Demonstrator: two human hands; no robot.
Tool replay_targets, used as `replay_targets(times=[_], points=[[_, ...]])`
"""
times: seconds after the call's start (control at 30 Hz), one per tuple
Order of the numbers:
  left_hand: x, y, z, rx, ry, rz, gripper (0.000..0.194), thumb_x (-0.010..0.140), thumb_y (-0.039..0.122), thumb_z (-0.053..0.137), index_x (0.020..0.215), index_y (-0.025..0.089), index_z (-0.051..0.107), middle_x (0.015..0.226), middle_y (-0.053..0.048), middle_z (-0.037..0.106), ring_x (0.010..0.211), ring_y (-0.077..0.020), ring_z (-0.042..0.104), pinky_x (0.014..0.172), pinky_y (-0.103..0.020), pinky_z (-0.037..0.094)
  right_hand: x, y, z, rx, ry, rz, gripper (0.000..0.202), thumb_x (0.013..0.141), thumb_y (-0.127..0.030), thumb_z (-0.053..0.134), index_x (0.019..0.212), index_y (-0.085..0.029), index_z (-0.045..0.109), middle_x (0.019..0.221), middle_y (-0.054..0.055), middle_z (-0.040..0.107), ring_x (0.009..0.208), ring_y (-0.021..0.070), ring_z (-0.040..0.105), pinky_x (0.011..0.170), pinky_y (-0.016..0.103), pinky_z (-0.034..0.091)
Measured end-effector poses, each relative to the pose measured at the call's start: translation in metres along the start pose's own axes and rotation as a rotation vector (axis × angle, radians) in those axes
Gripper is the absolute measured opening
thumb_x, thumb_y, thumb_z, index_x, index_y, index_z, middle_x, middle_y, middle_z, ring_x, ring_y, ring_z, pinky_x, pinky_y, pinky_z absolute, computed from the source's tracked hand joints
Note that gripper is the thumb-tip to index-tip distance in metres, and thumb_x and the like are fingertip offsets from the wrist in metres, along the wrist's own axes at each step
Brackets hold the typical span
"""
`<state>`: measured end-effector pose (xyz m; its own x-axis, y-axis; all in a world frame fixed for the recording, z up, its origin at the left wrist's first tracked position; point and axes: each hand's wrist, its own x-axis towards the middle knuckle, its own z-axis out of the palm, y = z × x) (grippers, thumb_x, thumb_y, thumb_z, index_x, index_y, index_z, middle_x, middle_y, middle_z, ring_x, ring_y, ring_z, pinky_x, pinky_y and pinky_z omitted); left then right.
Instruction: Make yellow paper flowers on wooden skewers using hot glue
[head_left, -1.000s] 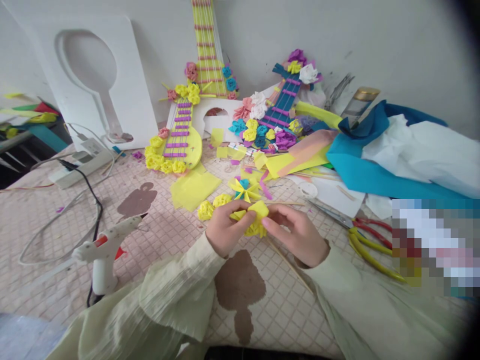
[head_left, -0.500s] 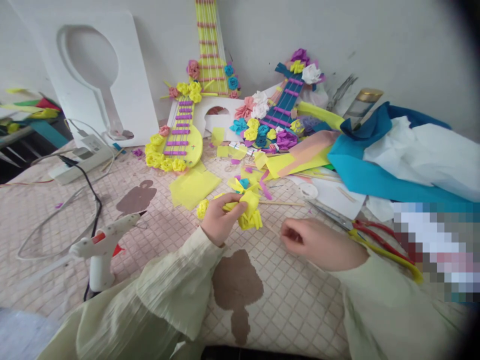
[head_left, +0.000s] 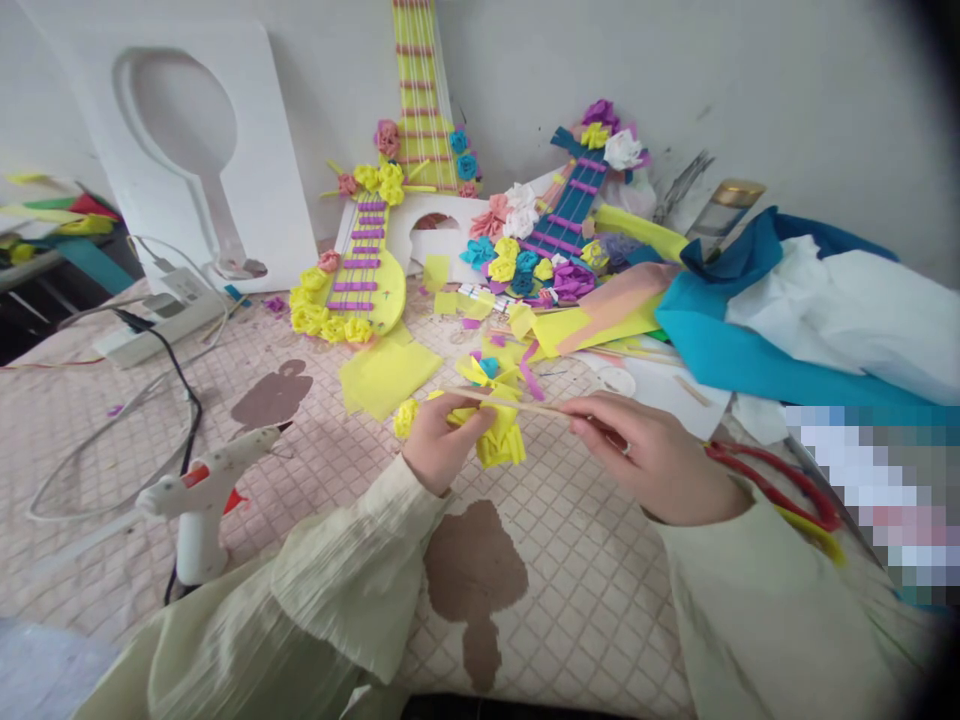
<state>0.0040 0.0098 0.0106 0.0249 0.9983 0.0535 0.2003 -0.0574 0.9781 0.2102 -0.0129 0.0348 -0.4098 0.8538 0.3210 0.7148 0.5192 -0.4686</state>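
My left hand (head_left: 442, 440) is closed near the middle of the table, its thumb and fingers pinching yellow paper (head_left: 495, 405). My right hand (head_left: 645, 450) is closed on one end of a thin wooden stick (head_left: 525, 404). The stick runs leftward across the top of the yellow paper to the fingers of my left hand. Folded yellow paper pieces (head_left: 502, 445) lie just right of and below my left fingers. A small yellow paper flower (head_left: 406, 418) sits beside my left hand.
A glue gun (head_left: 199, 500) stands at left near a power strip (head_left: 161, 312). Flower-covered paper instruments (head_left: 367, 265) lean at the back. Blue paper (head_left: 720, 320) and red-handled scissors (head_left: 780, 475) are at right. Yellow sheets (head_left: 388, 372) lie behind my left hand.
My right hand has turned and now holds the stick, which has come up from the table to cross over the yellow paper. My left hand has hardly moved.
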Motion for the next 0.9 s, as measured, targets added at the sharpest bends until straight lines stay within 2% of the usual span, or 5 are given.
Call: replay_targets(times=[0.13,0.4,0.53,0.73,0.9], points=[[-0.002,0.001,0.001,-0.034,-0.042,0.013,0.012,0.061,0.023,0.063,0.069,0.014,0.066,0.085,-0.006,0.069,0.084,-0.0197,0.061,0.077,-0.030,0.048,0.001,-0.002,0.006,-0.008,0.002,0.029,0.021,0.081,-0.017,0.042,0.096,-0.019,0.057,0.093,0.008,0.064,0.083,0.0187,0.059,0.072,0.032,0.047],[-0.004,0.000,0.004,-0.162,-0.046,0.034,0.022,0.067,0.032,0.064,0.076,0.013,0.066,0.074,-0.005,0.067,0.071,-0.0154,0.060,0.065,-0.027,0.049,0.001,0.003,0.002,-0.043,-0.006,0.028,0.020,0.079,-0.015,0.042,0.092,-0.019,0.057,0.089,0.006,0.065,0.078,0.0161,0.060,0.071,0.029,0.047],[-0.005,0.000,0.002,-0.140,-0.073,0.092,0.019,0.068,0.031,0.064,0.075,0.013,0.067,0.073,-0.004,0.068,0.069,-0.0146,0.061,0.063,-0.026,0.049,0.002,0.000,0.002,-0.063,-0.033,0.057,0.019,0.080,-0.021,0.045,0.093,-0.018,0.058,0.081,0.004,0.065,0.063,0.0130,0.057,0.061,0.026,0.046],[-0.012,0.002,0.005,-0.025,-0.220,0.228,0.012,0.071,0.024,0.062,0.072,0.014,0.068,0.080,-0.007,0.071,0.074,-0.0170,0.064,0.070,-0.028,0.052,0.003,-0.016,0.011,0.202,-0.123,0.156,0.033,0.083,-0.037,0.045,0.105,-0.015,0.057,0.069,0.001,0.063,0.053,0.0102,0.054,0.053,0.023,0.044],[-0.018,0.001,0.008,-0.007,-0.306,0.288,0.013,0.072,0.021,0.061,0.080,0.014,0.068,0.083,-0.007,0.071,0.073,-0.0161,0.066,0.066,-0.025,0.054,0.000,-0.022,0.018,0.313,-0.059,0.220,0.031,0.084,-0.038,0.042,0.096,-0.016,0.061,0.063,0.000,0.061,0.053,0.0090,0.054,0.051,0.020,0.043]])
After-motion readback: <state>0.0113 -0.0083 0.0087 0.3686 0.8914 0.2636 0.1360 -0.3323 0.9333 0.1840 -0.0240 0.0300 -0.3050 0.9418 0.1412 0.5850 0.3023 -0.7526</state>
